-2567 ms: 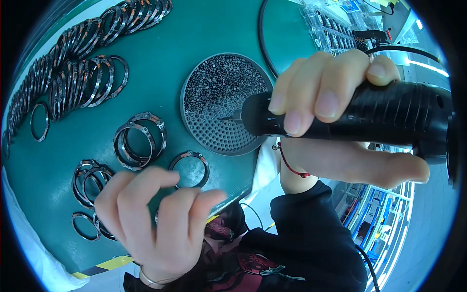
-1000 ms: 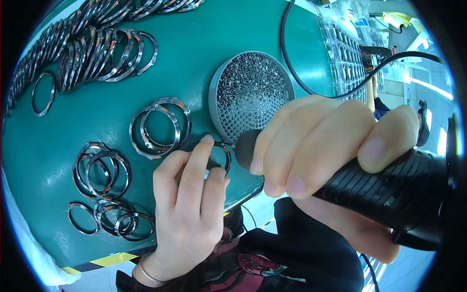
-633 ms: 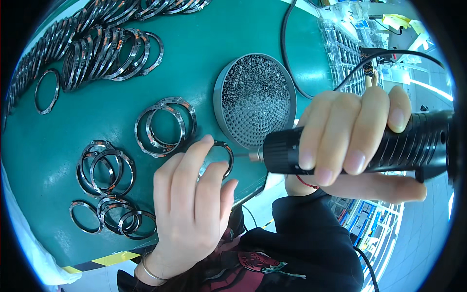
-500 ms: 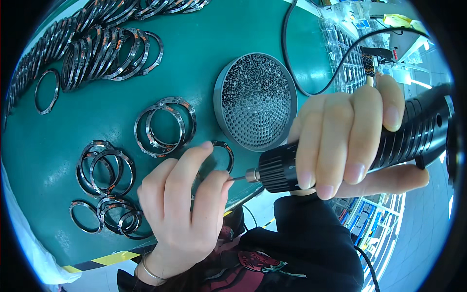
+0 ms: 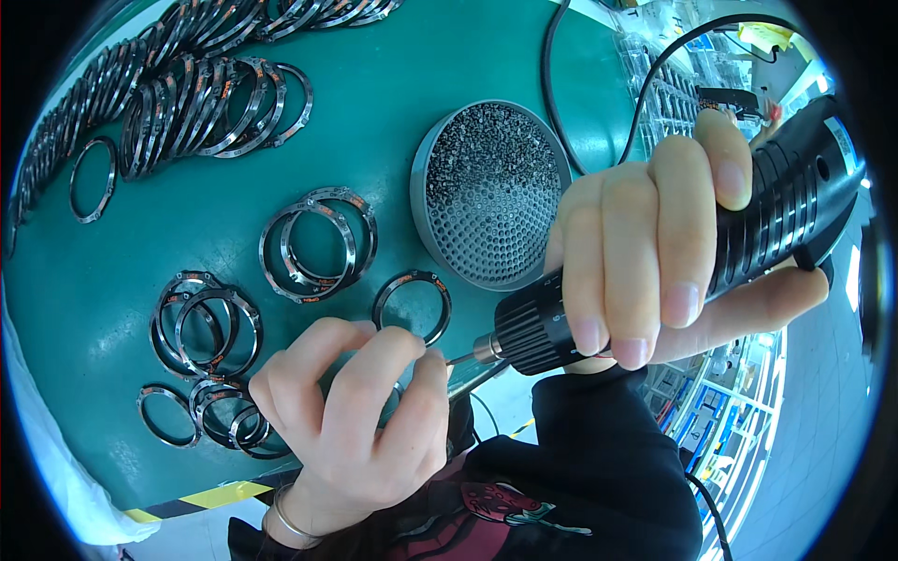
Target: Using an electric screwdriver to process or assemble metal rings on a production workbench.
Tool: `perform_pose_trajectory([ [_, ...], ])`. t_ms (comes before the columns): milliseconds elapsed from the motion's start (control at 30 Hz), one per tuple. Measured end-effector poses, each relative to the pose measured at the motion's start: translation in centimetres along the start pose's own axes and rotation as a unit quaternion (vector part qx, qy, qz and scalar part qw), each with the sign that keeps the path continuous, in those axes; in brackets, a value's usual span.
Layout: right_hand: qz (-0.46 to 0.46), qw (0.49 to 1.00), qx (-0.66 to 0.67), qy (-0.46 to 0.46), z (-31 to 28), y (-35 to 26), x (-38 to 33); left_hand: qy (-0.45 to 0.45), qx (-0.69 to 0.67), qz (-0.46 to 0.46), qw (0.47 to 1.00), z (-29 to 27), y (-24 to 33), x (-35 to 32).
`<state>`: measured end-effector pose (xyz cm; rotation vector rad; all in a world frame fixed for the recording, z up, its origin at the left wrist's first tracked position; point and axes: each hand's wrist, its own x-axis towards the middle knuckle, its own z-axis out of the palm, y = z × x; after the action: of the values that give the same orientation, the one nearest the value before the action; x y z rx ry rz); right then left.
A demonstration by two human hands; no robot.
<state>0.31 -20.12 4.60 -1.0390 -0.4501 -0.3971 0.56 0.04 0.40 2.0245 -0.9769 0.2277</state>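
My right hand (image 5: 645, 248) is wrapped around a black electric screwdriver (image 5: 786, 206), which slants down to the left. Its thin bit reaches the pinched fingertips of my left hand (image 5: 360, 421). Between those fingers a small piece of a metal ring (image 5: 398, 387) shows; the hand hides most of it, and what the bit touches cannot be made out. Just beyond my left fingers, a dark ring with orange marks (image 5: 412, 309) lies on the green table. Behind the screwdriver sits a round grey dimpled tray (image 5: 423, 220) holding many tiny dark screws.
Two overlapping rings (image 5: 318, 245) lie left of the tray, with more rings (image 5: 206, 323) and smaller ones (image 5: 168, 416) at the near left. Long rows of rings (image 5: 215, 103) fill the far left. A black cable (image 5: 645, 93) loops at the far right, near clear plastic trays (image 5: 655, 84).
My left hand has drawn slightly nearer and its index finger has curled in, uncovering the ring on the table. The screwdriver's back end has tilted up, and its bit has shifted slightly nearer me.
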Motion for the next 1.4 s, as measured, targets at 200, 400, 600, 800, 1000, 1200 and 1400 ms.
perform_pose_trajectory([
  [200,0.028,1.0,0.009,0.004,-0.1,-0.6,0.2,-0.054,-0.019,0.014,0.998,-0.8,0.3,0.5],
  [400,0.001,0.996,0.051,0.071,0.6,-0.9,0.6,-0.046,-0.015,0.011,0.999,-0.7,0.2,0.2],
  [600,-0.058,0.984,0.041,0.163,-0.1,-2.1,0.7,-0.001,0.039,0.02,0.999,-0.8,0.7,0.5],
  [800,-0.133,0.967,-0.019,0.215,-1.6,-4.1,0.1,0.034,0.133,0.002,0.991,1.7,3.2,3.5],
  [1000,-0.133,0.962,-0.012,0.238,-1.5,-4.0,0.0,-0.051,0.052,-0.056,0.996,0.6,1.4,1.0],
  [1200,-0.129,0.96,-0.038,0.247,-1.1,-3.6,0.0,-0.061,0.042,-0.003,0.997,1.2,0.4,0.1],
  [1400,-0.111,0.944,-0.106,0.292,-0.7,-3.7,0.3,-0.01,0.019,0.025,0.999,-0.6,0.5,0.1],
])
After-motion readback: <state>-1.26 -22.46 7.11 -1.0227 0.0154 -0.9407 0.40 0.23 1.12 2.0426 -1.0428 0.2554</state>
